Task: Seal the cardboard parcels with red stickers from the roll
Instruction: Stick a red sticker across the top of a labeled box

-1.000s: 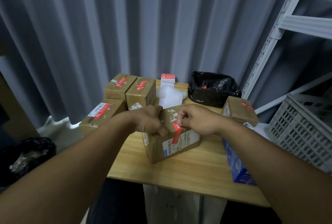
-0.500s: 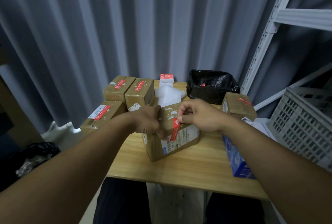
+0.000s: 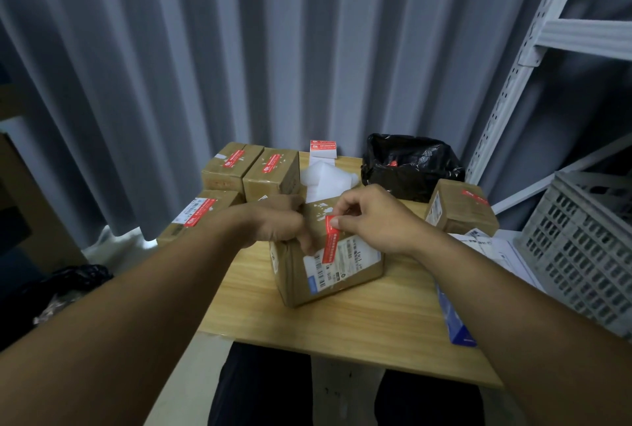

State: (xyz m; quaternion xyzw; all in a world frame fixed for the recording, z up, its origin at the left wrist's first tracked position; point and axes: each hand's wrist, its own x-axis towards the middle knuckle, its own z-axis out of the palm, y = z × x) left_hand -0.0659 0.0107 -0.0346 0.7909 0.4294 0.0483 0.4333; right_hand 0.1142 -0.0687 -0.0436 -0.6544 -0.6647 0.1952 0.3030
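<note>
My left forearm covers part of a sealed parcel (image 3: 196, 213) at the left. My left hand (image 3: 277, 222) hides the top left corner of the parcel (image 3: 337, 276) in the middle of the wooden table (image 3: 342, 326), fingers curled over its edge in a grip. The red sticker (image 3: 331, 241) runs from the top down over the shipping label (image 3: 355, 259) (print too small to read). My right hand (image 3: 374, 220) pinches its upper end between thumb and forefinger. My right forearm cuts off a blue box (image 3: 456, 328).
</note>
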